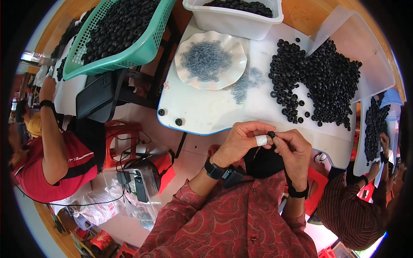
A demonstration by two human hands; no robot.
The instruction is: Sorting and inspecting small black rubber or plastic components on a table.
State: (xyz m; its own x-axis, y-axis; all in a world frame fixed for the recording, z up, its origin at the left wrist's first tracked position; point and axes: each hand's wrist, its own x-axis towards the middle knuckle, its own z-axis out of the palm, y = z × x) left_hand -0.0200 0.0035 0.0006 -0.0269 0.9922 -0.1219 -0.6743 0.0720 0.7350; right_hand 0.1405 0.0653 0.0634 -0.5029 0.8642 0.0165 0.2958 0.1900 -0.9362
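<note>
Just off the near edge of the table, my left hand (244, 141) pinches a small black ring-shaped part (271, 134) between thumb and forefinger. White tape wraps one of its digits. My right hand (295, 150) meets it from the right, thumb and fingertips closed against the part; whatever else those fingertips may hold is too small to make out. Beyond the hands stands a white scalloped plate (234, 80) with many small clear rings (205, 60) in it, and more clear rings (247, 84) lie beside it. A big pile of black ring parts (329, 79) covers the right of the table.
A tipped clear bin (370, 56) borders the pile. Behind the plate stands a white tub (234, 19) of black parts; a green basket (73, 64) of them is at left. Two loose black parts (178, 122) lie near the table edge (193, 133). Co-workers (60, 163) sit on both sides.
</note>
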